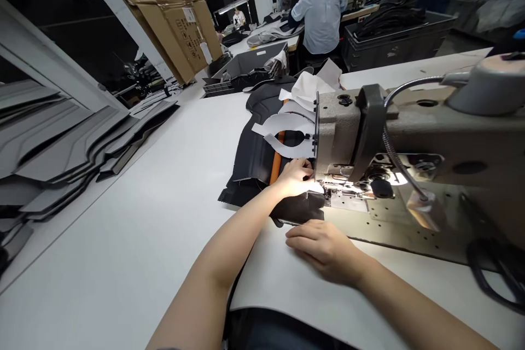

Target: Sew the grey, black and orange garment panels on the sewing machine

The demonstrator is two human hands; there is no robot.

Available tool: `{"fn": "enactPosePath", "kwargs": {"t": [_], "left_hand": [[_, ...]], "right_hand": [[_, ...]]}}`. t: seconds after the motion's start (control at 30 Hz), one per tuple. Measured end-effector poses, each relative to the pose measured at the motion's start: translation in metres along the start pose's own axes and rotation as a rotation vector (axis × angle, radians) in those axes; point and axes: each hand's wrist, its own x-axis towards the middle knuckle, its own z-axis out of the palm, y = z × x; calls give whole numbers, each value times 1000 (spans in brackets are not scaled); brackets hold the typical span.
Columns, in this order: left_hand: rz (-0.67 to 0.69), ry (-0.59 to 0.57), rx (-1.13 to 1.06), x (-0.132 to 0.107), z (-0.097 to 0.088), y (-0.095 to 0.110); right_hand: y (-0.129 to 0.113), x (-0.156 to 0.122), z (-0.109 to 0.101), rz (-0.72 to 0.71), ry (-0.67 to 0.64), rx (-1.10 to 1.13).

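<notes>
A sewing machine (pixel 348 126) stands on the right, its lamp lighting the needle area. Black fabric (pixel 252 153) with an orange strip (pixel 275 168) and white backing pieces (pixel 293 127) lies to the left of the machine head and runs up to the presser foot. Beside the needle, my left hand (pixel 296 178) is closed on the black fabric, fingers curled. Below it, my right hand (pixel 322 249) rests palm down at the fabric's near edge, fingers stretched out and its thumb hidden. The exact stitching spot is hidden behind the left hand and the machine.
Stacks of grey-black panels (pixel 74 136) lie along the left side. Behind the fabric are a grey crate (pixel 254 60) and a large cardboard box (pixel 180 33). Farther back, a person in a light blue shirt (pixel 323 16) faces away. A flexible lamp arm (pixel 388 142) hangs over the machine.
</notes>
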Motion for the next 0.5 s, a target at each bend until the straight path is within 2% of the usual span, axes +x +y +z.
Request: {"fn": "enactPosePath", "kwargs": {"t": [0.1, 0.23, 0.33, 0.43, 0.5], "left_hand": [[-22, -23, -2, -7, -2, 2], [-65, 11, -8, -44, -8, 8], [-75, 29, -65, -77, -17, 17], [-34, 16, -143, -94, -25, 24], [9, -31, -142, -97, -27, 25]], "right_hand": [[-2, -4, -1, 20, -12, -22], [-5, -11, -6, 178, -18, -145], [-2, -9, -10, 517, 0, -275], [6, 1, -11, 901, -91, -419], [13, 8, -11, 1008, -131, -442]]}}
